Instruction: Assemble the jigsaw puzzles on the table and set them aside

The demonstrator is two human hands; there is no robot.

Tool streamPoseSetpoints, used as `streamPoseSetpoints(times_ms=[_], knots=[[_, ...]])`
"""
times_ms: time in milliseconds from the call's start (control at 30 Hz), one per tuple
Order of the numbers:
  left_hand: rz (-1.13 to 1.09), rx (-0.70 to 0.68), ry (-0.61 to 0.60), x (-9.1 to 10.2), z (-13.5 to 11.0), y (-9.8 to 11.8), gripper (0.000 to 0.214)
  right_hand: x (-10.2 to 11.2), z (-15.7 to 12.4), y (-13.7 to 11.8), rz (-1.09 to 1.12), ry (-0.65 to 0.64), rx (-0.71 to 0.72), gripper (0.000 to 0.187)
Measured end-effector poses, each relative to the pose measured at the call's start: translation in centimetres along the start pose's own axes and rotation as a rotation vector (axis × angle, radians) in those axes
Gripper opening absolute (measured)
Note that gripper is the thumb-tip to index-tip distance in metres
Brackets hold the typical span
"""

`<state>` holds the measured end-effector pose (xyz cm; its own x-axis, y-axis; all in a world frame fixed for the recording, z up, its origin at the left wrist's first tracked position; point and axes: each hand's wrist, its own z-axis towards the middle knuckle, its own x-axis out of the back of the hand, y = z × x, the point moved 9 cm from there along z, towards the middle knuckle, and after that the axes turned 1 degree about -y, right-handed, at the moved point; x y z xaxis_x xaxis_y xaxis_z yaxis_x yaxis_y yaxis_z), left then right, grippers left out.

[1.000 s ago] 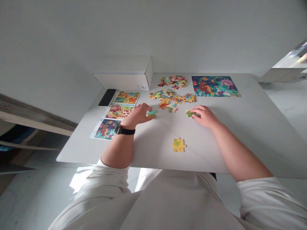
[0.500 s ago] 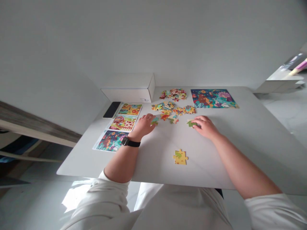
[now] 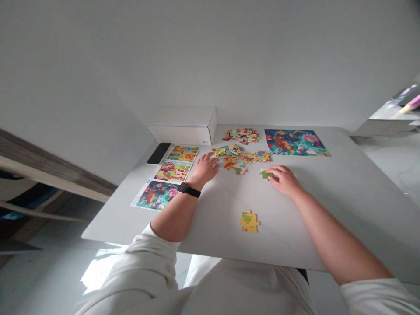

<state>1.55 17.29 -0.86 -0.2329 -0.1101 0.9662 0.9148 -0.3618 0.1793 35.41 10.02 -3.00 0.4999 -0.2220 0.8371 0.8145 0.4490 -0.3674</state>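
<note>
My right hand (image 3: 285, 179) pinches a green puzzle piece (image 3: 265, 174) just above or on the table, right of the loose pieces. My left hand (image 3: 207, 168), with a black watch (image 3: 188, 189) on its wrist, reaches to the near left edge of a pile of yellow and teal puzzle pieces (image 3: 229, 150). Its fingers are bent but apart, and no piece shows in them. Between the hands lie a few loose puzzle pieces (image 3: 241, 169). Nearer to me, a yellow puzzle piece with a green shape (image 3: 250, 221) lies alone on the table (image 3: 219, 218).
Behind are another pile of puzzle pieces (image 3: 244, 135), a white box (image 3: 180, 134) and, at right, a dark blue picture (image 3: 295, 142). On the left lie a phone (image 3: 159, 153) and a sheet with three printed pictures (image 3: 173, 171). A wall (image 3: 243, 65) rises behind the table.
My left hand has moved up to the pile, and the teal and green piece at its fingers is gone from there. My right hand keeps the green piece. The whole view has shifted slightly.
</note>
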Motion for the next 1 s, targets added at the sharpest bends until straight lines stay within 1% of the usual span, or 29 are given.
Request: streamPoseSetpoints(times_ms=[100,200,267,333,400,433,533,600,667,700,733,800,833,867,900,933,1000], knots=[[0.002,-0.010,-0.056,-1.0,1.1,0.2,0.042,0.1,0.0,0.1,0.007,0.000,0.002,0.023],[0.005,0.000,-0.100,-1.9,1.7,0.2,0.045,0.1,-0.1,0.2,0.010,-0.002,0.004,0.023],[0.002,0.010,-0.107,-2.1,1.8,0.2,0.046,0.0,-0.1,0.2,0.015,-0.009,-0.001,0.024],[-0.003,0.008,-0.094,-1.9,1.9,0.3,0.048,-0.1,-0.1,0.3,0.022,-0.012,-0.008,0.024],[-0.017,-0.019,-0.061,-0.9,1.8,0.4,0.050,0.1,-0.1,0.3,0.026,0.003,-0.015,0.025],[-0.032,-0.039,-0.033,-0.2,1.8,0.5,0.050,0.5,-0.1,0.1,0.028,0.019,-0.014,0.025],[-0.101,-0.090,0.077,3.0,1.0,0.6,0.052,2.3,0.3,-1.1,0.049,0.092,0.001,0.025],[-0.153,-0.117,0.133,5.1,-0.1,1.1,0.056,3.8,0.9,-2.4,0.112,0.138,-0.003,0.025],[-0.191,-0.151,0.168,6.8,-1.7,2.5,0.057,4.3,1.7,-3.9,0.259,0.138,-0.041,0.026],[-0.204,-0.185,0.171,7.2,-2.6,3.9,0.057,4.0,2.1,-4.6,0.367,0.113,-0.082,0.028],[-0.210,-0.220,0.166,7.3,-3.6,5.4,0.057,3.2,2.5,-5.4,0.502,0.062,-0.131,0.033],[-0.203,-0.297,0.122,6.5,-5.5,9.0,0.060,0.6,3.0,-7.3,0.793,-0.060,-0.229,0.048],[-0.195,-0.344,0.091,5.8,-6.3,10.9,0.062,-0.8,3.0,-8.3,0.924,-0.104,-0.277,0.055],[-0.188,-0.390,0.061,5.0,-7.0,12.5,0.067,-2.0,2.8,-8.9,1.030,-0.115,-0.327,0.061],[-0.180,-0.425,0.040,4.1,-7.6,13.9,0.071,-2.8,2.6,-9.2,1.101,-0.081,-0.389,0.064],[-0.179,-0.437,0.030,3.4,-7.9,14.7,0.074,-3.5,2.2,-9.0,1.144,-0.018,-0.459,0.065],[-0.181,-0.466,0.014,2.1,-8.1,15.6,0.076,-4.3,1.2,-8.1,1.192,0.115,-0.576,0.064]])
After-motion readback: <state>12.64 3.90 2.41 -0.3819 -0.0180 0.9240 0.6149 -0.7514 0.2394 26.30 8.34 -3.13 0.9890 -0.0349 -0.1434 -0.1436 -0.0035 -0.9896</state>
